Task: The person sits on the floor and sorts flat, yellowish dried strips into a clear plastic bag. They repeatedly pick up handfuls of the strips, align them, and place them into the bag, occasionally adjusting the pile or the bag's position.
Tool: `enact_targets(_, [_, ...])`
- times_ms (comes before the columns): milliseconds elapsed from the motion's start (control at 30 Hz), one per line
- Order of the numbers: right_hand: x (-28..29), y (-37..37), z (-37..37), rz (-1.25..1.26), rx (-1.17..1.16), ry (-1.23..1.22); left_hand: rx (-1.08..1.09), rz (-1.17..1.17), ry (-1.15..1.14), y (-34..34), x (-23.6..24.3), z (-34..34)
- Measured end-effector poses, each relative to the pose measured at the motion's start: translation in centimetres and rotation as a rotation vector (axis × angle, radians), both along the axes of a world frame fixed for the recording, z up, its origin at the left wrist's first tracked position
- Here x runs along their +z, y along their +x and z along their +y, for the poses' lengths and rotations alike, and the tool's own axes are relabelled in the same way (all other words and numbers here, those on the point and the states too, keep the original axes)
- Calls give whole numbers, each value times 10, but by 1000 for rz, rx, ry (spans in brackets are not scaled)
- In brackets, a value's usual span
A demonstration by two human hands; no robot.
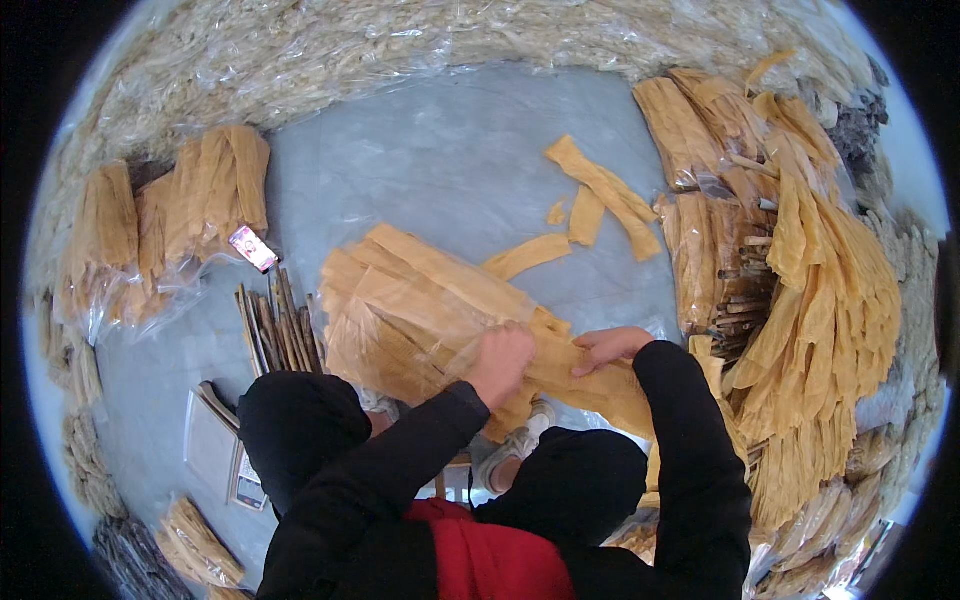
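Observation:
A clear plastic bag (400,290) packed with long, flat, tan strips lies across the middle in front of me. My left hand (503,362) is closed in a fist at the bag's right end, gripping the plastic at its mouth. Yellow-tan strips (600,392) stick out there toward the right. My right hand (608,349) pinches these strips between thumb and fingers, just right of the left hand. What the strips are made of cannot be made out.
Loose strips (610,200) lie on the grey floor (440,130) beyond the bag. At right stand a draped heap of strips (830,320) and filled bags (690,130). More filled bags (220,180), a lit phone (253,248) and dark sticks (280,330) are at left. Wrapped pale bundles (400,40) line the back.

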State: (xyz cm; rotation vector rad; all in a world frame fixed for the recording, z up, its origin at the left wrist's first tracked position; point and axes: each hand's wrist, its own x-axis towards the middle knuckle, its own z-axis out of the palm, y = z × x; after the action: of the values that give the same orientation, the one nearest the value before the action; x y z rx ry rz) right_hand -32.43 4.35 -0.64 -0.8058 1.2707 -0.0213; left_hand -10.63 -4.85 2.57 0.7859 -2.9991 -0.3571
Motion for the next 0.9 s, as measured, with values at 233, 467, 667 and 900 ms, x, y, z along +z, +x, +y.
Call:
enact_targets(233, [-2,2,-14,-178,-197,-156,111,100,188,9,-1,-11])
enact_targets(467, [-15,63,-55,306,-76,-724,152,53,338,11,-6,-8])
enact_targets(667, [8,33,6,559,-256,-737,143,26,253,27,-11,-5])
enact_targets(900, [-22,26,122,-34,-825,-14,68,13,271,34,-18,4])
